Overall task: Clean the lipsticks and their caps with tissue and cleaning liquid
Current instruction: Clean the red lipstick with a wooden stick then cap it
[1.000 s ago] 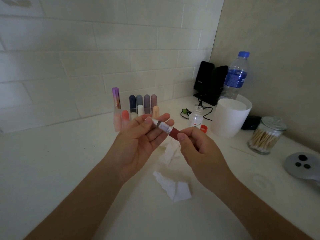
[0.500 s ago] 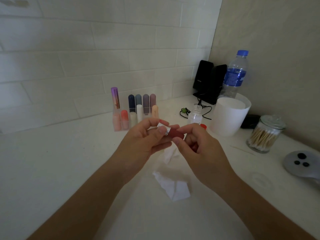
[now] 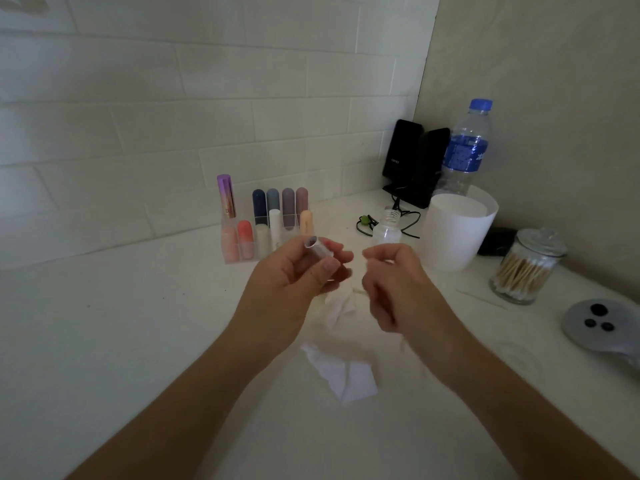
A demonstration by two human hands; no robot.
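My left hand holds a clear, silver-banded lipstick tube between thumb and fingers, its open end pointing up and left. My right hand is a short gap to its right, fingers curled inward; the dark red piece it gripped before is hidden inside them. A crumpled tissue lies on the counter under the hands, and a flatter torn tissue lies nearer to me. The small clear cleaning liquid bottle stands uncapped just behind my right hand.
A clear organizer with several lipsticks stands by the tiled wall. To the right are a white cup, a water bottle, black speakers, a cotton swab jar and a grey device.
The hands held one lipstick together; now they have pulled apart. The left hand keeps the clear silver tube, and the dark red part has gone out of sight in the right hand.
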